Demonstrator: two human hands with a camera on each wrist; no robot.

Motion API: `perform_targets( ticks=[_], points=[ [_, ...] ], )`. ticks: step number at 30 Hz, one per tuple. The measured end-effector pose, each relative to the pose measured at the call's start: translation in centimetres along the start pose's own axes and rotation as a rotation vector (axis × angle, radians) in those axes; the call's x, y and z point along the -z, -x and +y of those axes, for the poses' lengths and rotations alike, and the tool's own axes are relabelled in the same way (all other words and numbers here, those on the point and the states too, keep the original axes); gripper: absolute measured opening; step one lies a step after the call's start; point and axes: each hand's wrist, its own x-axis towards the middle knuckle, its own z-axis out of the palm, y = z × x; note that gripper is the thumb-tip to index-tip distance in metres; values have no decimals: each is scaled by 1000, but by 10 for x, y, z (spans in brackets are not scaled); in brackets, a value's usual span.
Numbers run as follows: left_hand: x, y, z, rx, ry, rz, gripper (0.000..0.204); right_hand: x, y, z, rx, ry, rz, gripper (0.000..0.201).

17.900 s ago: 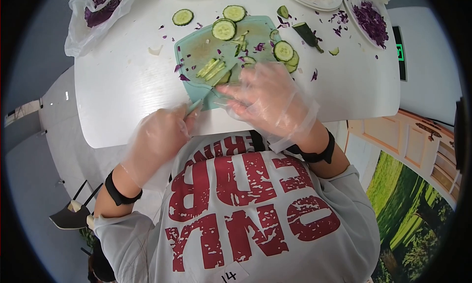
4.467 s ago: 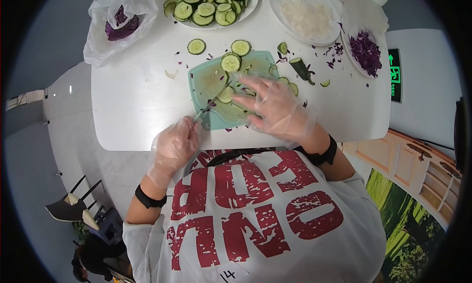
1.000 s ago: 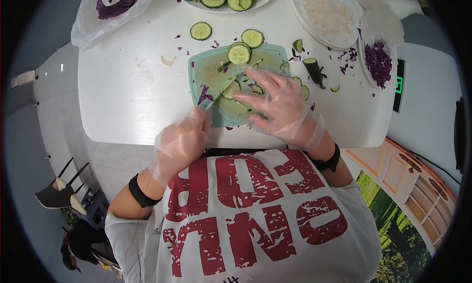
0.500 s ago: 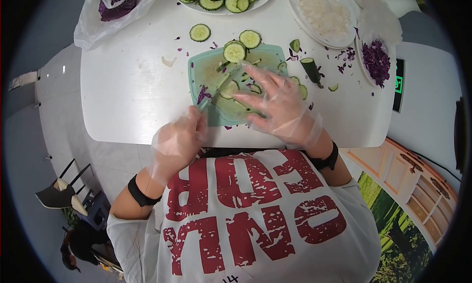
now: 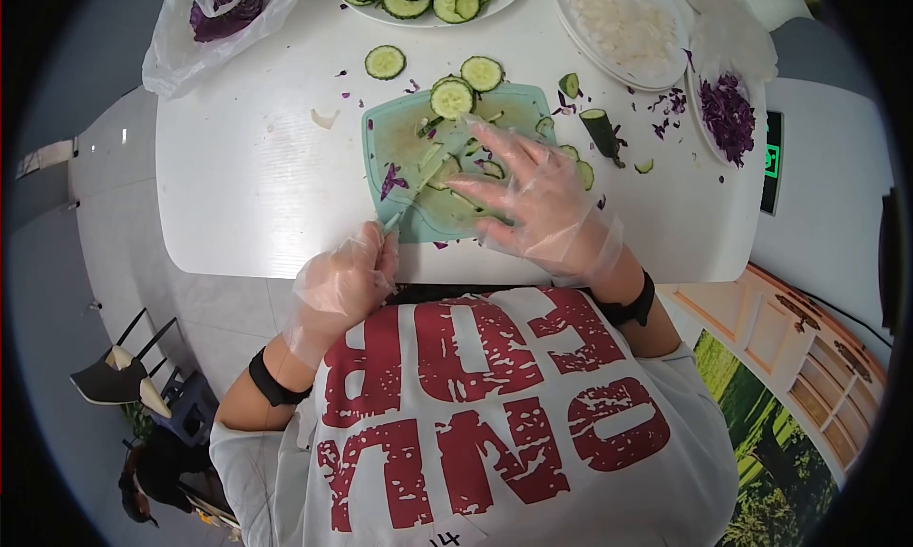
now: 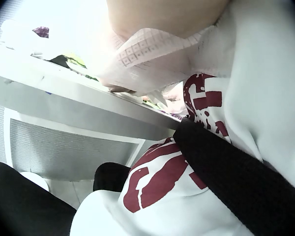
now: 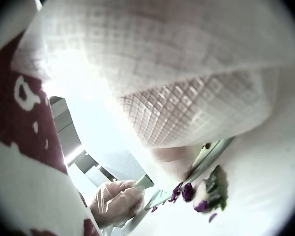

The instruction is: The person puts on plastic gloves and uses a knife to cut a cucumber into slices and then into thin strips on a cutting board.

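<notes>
My gloved left hand [image 5: 340,279] grips a small knife by its pale green handle [image 5: 391,224]. The blade slants up and right across the green cutting board [image 5: 385,138], beside a cucumber slice [image 5: 443,173]. My gloved right hand [image 5: 547,205] lies over the board's right half, fingers spread and straight, fingertips at the slice and the bits around it. Its palm hides part of the board. Two round slices [image 5: 452,98] overlap the board's far edge. In the right wrist view, the left hand [image 7: 117,202] holds the knife handle [image 7: 144,182] beyond the board.
At the back are a plate of cucumber slices [image 5: 409,16], a plate of pale pieces [image 5: 618,29] and shredded purple cabbage [image 5: 728,119]. A plastic bag [image 5: 171,62] holds more cabbage. A cucumber end [image 5: 599,133] lies right of the board.
Over the last second my left hand has drawn the knife slightly back toward the body; the right hand holds its place. The cucumber strips seen on the board's left much earlier are gone from there.
</notes>
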Motion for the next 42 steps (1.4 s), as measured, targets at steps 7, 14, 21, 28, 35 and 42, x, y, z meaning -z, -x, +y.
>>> perform_targets(
  ticks=[7, 14, 21, 28, 35, 42],
  points=[
    [-2, 1, -2, -12, -46, 13, 16, 0, 0, 1, 56, 23, 80, 51],
    [3, -1, 2, 12, -48, -24, 14, 0, 1, 1, 1, -22, 6, 54],
    [9, -10, 10, 96, -20, -125, 14, -1, 1, 1, 9, -36, 14, 53],
    [11, -8, 8, 95, 22, -108, 14, -1, 2, 0, 3, -35, 0, 52],
    [16, -10, 7, 149, 56, -162, 16, 0, 2, 1, 6, -29, -3, 52],
    [9, 2, 1, 116, 16, -125, 13, -2, 3, 2, 28, -29, 32, 53]
  ],
)
